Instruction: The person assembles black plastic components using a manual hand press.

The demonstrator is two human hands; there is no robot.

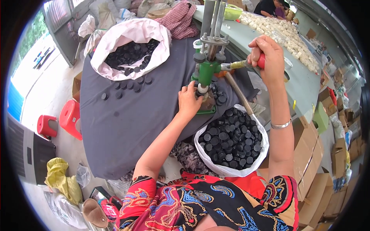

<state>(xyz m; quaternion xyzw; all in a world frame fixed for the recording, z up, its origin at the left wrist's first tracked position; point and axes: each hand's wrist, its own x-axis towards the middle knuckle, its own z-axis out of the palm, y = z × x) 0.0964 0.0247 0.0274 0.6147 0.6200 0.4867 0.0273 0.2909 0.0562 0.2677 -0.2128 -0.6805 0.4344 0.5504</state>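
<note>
A green hand press (205,73) with a spring and steel posts stands at the table's right edge. My left hand (189,102) is at its base, thumb and fingers closed around a small black cap (198,93) under the white-tipped ram. The fingers partly hide that cap. Raised at the right, my right hand (266,54) is wrapped around the red knob (261,61) of the press lever (239,64). Several black caps (221,99) lie beside the press base. Below it, a white-lined container (263,154) is full of black caps (231,140).
An open pale sack (162,32) of black caps lies on the dark-covered table (127,134), with loose caps (118,94) before it. Pale pieces (273,29) cover a green table (246,38). A person (271,7) works behind. Red stools (70,119) and cardboard boxes (308,154) flank me.
</note>
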